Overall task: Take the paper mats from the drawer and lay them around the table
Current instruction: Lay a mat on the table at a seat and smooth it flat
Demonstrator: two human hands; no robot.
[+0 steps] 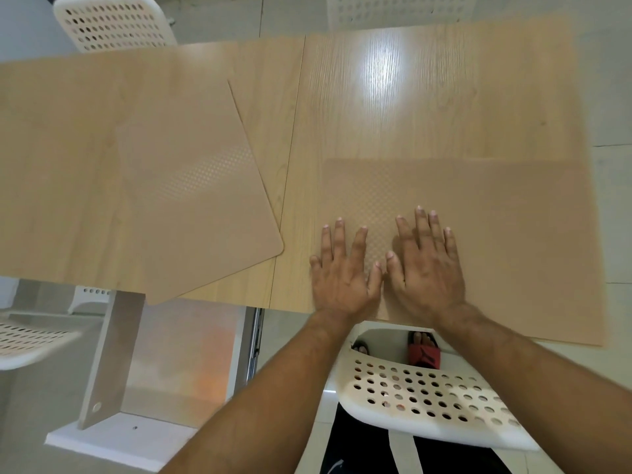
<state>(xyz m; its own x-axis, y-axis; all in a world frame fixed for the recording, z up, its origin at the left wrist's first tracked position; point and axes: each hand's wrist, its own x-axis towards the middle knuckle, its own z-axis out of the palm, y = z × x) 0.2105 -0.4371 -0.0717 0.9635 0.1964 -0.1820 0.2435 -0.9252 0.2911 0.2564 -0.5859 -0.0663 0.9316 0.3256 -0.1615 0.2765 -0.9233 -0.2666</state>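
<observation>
Two tan paper mats lie on the light wooden table [342,107]. One mat [513,234] rests square at the near right edge. My left hand [343,271] and my right hand [427,265] lie flat on its left part, palms down, fingers spread, holding nothing. The other mat [191,186] sits at the left, turned at an angle, with its near corner hanging past the table's edge.
A white perforated chair [434,401] stands under the near edge below my arms. Another white chair [109,22] is at the far left, one more at the far right [393,8], and one at the left edge [30,340]. A table leg [113,357] stands lower left.
</observation>
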